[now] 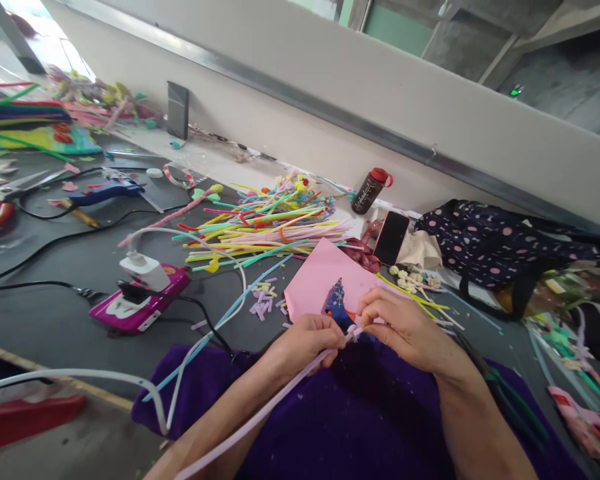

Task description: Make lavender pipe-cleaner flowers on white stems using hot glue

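Pale lilac pipe cleaner (260, 413), long and fuzzy, pinched by left hand (305, 340) and right hand (405, 327)

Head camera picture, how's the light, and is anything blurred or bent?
Head view: soft daylight, blown out at the top-left window; the wall ledge tilts and bows; both hands on the pale pipe cleaner look sharp; the right edge smears slightly.

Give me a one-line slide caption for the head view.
Both hands, left hand and right hand, pinch a pale pipe cleaner over purple cloth, beside pink paper.
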The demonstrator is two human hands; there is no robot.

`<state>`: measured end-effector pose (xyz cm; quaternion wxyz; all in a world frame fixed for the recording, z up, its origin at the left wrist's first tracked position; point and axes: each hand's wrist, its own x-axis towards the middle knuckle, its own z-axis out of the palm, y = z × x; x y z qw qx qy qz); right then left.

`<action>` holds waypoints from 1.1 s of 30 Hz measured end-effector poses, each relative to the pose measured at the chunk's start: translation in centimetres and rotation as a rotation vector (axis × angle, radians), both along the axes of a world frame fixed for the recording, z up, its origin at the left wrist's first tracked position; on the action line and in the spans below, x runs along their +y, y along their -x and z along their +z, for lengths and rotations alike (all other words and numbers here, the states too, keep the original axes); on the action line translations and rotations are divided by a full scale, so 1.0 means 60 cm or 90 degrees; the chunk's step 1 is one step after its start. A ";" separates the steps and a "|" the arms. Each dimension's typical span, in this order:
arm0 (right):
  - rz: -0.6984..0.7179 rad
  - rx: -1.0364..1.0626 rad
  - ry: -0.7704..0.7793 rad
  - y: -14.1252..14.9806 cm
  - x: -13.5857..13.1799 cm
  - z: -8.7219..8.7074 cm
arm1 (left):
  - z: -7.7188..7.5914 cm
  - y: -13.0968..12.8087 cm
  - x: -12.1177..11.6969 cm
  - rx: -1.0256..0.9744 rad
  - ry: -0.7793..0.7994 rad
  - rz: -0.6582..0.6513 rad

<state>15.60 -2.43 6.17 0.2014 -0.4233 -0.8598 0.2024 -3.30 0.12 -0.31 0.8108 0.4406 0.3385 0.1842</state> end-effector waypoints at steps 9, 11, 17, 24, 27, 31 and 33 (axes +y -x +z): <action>0.003 -0.051 -0.027 0.011 -0.007 -0.001 | -0.003 0.000 0.001 -0.013 0.009 -0.007; -0.004 -0.065 -0.038 0.013 -0.008 -0.002 | -0.003 0.000 0.001 -0.008 0.009 -0.009; -0.012 -0.099 -0.080 0.015 -0.011 -0.002 | -0.004 -0.001 0.001 -0.004 0.005 -0.006; -0.019 -0.133 -0.089 0.017 -0.012 -0.002 | -0.001 0.000 0.000 -0.009 0.001 -0.008; -0.023 -0.144 -0.092 0.019 -0.012 -0.002 | 0.000 0.000 -0.001 -0.015 -0.001 -0.004; -0.029 -0.155 -0.101 0.021 -0.013 -0.003 | 0.001 0.000 -0.002 -0.015 -0.004 -0.001; -0.028 -0.157 -0.110 0.022 -0.013 -0.004 | 0.001 0.000 -0.002 -0.007 -0.006 0.001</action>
